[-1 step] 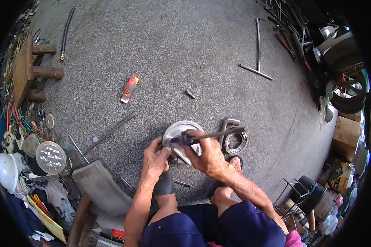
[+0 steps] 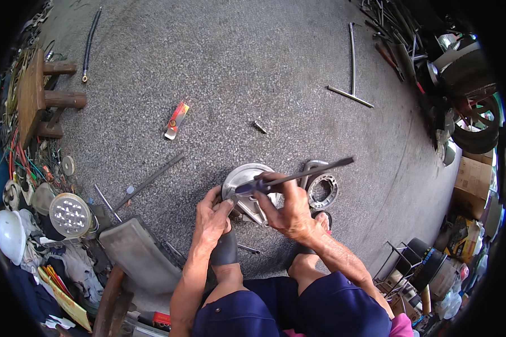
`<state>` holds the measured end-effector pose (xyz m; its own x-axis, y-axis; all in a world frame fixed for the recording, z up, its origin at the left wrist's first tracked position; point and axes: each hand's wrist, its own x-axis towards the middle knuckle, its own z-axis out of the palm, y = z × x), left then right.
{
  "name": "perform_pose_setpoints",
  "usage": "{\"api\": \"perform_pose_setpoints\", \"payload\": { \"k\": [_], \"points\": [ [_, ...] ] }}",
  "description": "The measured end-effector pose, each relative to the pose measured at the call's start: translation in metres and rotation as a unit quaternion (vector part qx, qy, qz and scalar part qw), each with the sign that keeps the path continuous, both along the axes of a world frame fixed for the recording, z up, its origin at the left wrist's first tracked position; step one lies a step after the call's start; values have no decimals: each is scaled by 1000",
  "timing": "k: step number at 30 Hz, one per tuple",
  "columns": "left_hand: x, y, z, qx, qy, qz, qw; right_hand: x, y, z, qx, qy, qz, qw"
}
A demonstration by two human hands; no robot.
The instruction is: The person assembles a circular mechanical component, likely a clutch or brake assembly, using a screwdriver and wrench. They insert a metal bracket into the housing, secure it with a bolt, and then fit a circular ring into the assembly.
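Note:
A round silvery metal plate [image 2: 243, 173], with ribs on its lower side, is held low between my feet. My left hand [image 2: 212, 218] grips its left edge, the fingers closed and the thumb near the rim. In my right hand [image 2: 292, 216] is a screwdriver [image 2: 320, 172], turned so that its blade points up and right. Its dark blue handle end lies over the plate near my left thumb; whether they touch I cannot tell. My right palm hides part of the plate's right side. Beyond that hand, a metal ring [image 2: 335, 196] and a bent pipe [image 2: 307, 168] rest on the ground.
Farther out lie a bolt-like metal piece [image 2: 259, 127], a red and yellow box [image 2: 176, 120] and a T-handle wrench [image 2: 352, 96]. A wooden stool [image 2: 34, 98] lies at left, above a round lamp [image 2: 70, 215]. Cardboard boxes [image 2: 471, 178] stand at right.
The screwdriver in my right hand has tilted, its blade tip moving right and up. The right hand has shifted slightly; my left hand and the plate stay about the same.

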<state>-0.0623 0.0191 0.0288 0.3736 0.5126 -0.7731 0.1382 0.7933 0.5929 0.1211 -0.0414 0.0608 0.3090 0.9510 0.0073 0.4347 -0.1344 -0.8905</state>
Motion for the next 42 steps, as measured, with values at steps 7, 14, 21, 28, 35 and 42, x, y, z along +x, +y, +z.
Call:
{"api": "perform_pose_setpoints", "payload": {
  "k": [7,14,21,28,35,42],
  "points": [
    [-11,-12,-15,6,-11,-2,1000,71,-30,3,-252,-149,-146,945],
    [-15,-14,-19,42,-36,-27,998,96,-81,-34,-385,-296,-88,870],
    [-10,-16,-22,37,17,-69,997,99,-31,-19,-258,-346,-96,897],
    [2,-18,-18,74,22,-92,993,68,82,-81,-98,-387,121,909],
    [-7,-19,-29,147,52,-145,977,63,72,-94,-82,-265,65,959],
    [-6,-4,6,250,171,-140,943,35,37,-20,-92,0,5,996]
  ]
}}
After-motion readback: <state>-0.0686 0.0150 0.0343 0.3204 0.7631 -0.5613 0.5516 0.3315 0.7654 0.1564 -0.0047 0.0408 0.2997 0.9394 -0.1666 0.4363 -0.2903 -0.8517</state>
